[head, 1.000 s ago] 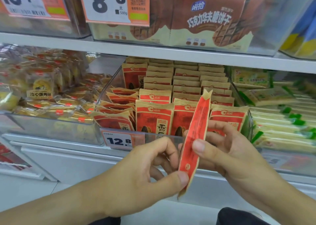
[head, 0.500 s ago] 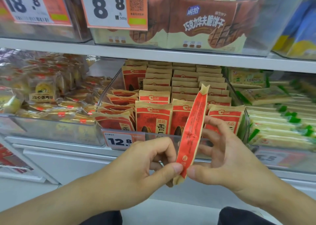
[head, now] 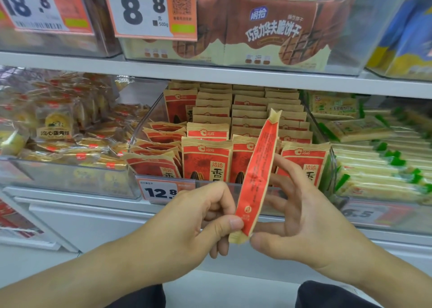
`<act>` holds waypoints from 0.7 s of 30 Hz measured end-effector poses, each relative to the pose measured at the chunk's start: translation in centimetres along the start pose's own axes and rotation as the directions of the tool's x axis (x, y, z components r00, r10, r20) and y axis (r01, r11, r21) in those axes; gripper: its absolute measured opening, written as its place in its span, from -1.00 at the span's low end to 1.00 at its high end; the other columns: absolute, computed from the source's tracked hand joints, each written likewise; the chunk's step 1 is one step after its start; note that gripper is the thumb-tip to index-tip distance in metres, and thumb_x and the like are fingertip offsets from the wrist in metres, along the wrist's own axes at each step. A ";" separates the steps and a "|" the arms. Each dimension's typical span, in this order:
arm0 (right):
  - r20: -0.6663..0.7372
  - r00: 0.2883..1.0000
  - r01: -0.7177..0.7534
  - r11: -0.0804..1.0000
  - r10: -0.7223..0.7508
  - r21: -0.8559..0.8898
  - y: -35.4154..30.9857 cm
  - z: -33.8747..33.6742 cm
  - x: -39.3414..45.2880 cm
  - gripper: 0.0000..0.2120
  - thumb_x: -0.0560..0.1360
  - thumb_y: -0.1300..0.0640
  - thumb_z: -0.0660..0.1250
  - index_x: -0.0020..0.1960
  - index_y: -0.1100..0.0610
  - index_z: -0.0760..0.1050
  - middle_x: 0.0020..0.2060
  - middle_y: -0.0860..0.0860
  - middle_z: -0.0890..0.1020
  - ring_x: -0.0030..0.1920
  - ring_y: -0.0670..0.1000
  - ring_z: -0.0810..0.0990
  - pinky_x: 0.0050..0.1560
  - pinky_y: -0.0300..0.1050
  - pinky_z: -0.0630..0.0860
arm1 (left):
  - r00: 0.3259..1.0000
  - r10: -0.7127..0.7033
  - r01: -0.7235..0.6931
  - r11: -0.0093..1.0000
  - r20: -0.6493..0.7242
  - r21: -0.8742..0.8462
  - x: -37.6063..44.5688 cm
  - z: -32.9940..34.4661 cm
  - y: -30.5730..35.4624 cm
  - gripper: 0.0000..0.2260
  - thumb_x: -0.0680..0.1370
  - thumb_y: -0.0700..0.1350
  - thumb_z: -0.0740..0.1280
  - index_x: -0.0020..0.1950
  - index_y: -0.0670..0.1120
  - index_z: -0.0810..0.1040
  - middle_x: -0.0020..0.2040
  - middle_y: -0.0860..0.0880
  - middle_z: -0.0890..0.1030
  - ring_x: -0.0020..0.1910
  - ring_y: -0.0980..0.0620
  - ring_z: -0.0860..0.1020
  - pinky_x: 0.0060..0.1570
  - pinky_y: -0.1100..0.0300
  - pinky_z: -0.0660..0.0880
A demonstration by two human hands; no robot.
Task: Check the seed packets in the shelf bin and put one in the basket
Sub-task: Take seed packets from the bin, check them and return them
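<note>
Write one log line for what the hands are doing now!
stage: checking | left hand: pinches seed packet | right hand: pinches packet | basket: unseen

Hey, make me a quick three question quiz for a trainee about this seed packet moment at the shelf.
1. True or false: both hands pinch the bottom end of the held seed packet.
2. Which price tag is on the seed packet bin? A) 12.8 B) 8.8 C) 18.8
3. Fill in: the held packet faces the camera ____-on.

Key: 1 true, left hand and right hand meet at its lower end. 2 A, the 12.8 tag. 3 edge.
</note>
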State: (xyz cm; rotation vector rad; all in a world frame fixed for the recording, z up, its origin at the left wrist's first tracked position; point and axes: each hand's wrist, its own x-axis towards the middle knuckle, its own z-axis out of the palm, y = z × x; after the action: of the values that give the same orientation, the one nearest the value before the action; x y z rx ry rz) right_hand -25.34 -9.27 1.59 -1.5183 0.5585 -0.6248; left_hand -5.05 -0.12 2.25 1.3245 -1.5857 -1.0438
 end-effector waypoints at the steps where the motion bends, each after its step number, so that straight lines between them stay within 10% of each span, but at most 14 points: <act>1: -0.008 1.000 0.000 1.000 0.000 -0.013 0.0 -0.1 0.0 0.12 0.17 0.29 0.64 0.46 -0.44 0.19 0.38 -0.10 0.48 0.31 0.03 0.60 0.10 0.13 0.66 | 1.000 0.005 -0.005 1.000 -0.016 0.003 0.0 -0.1 0.0 -0.87 0.60 -0.05 0.33 -0.15 0.07 0.46 -0.27 -0.06 0.65 -0.33 -0.02 0.62 -0.30 0.12 0.56; 6: 0.003 1.000 -0.007 0.998 0.007 -0.070 -0.1 0.1 -0.4 0.21 0.08 0.10 0.75 0.47 -0.47 0.13 0.40 -0.15 0.47 0.32 -0.02 0.59 0.16 0.06 0.64 | 0.999 0.025 -0.026 0.999 -0.037 -0.034 -0.2 0.3 0.1 -0.89 0.56 -0.07 0.35 -0.15 0.03 0.47 -0.23 -0.08 0.66 -0.32 -0.05 0.64 -0.31 0.10 0.59; 13: 0.045 0.999 -0.008 0.995 0.012 -0.095 -0.1 0.1 0.0 0.16 0.23 0.33 0.66 0.51 -0.41 0.12 0.37 -0.11 0.49 0.34 -0.01 0.58 0.19 0.08 0.63 | 1.000 0.022 -0.022 1.000 -0.021 -0.007 -0.1 0.4 -0.2 -0.86 0.61 -0.12 0.33 -0.14 0.02 0.47 -0.28 -0.07 0.64 -0.34 -0.02 0.62 -0.29 0.07 0.60; 21: -0.082 0.996 -0.037 0.978 0.020 -0.206 -0.6 0.0 -0.1 0.30 -0.05 -0.06 0.77 0.49 -0.40 0.09 0.31 -0.13 0.49 0.21 -0.07 0.64 -0.03 -0.04 0.69 | 0.999 -0.025 0.022 0.997 -0.037 -0.073 -0.1 0.0 -0.3 -0.86 0.58 0.02 0.37 -0.11 0.01 0.49 -0.22 -0.14 0.65 -0.29 -0.13 0.66 -0.25 0.00 0.63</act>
State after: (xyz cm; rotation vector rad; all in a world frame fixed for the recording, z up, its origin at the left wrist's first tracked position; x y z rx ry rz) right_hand -25.45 -9.21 2.23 -1.6832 0.7234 -0.6215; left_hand -4.96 -0.03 1.93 1.3090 -1.4938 -1.0751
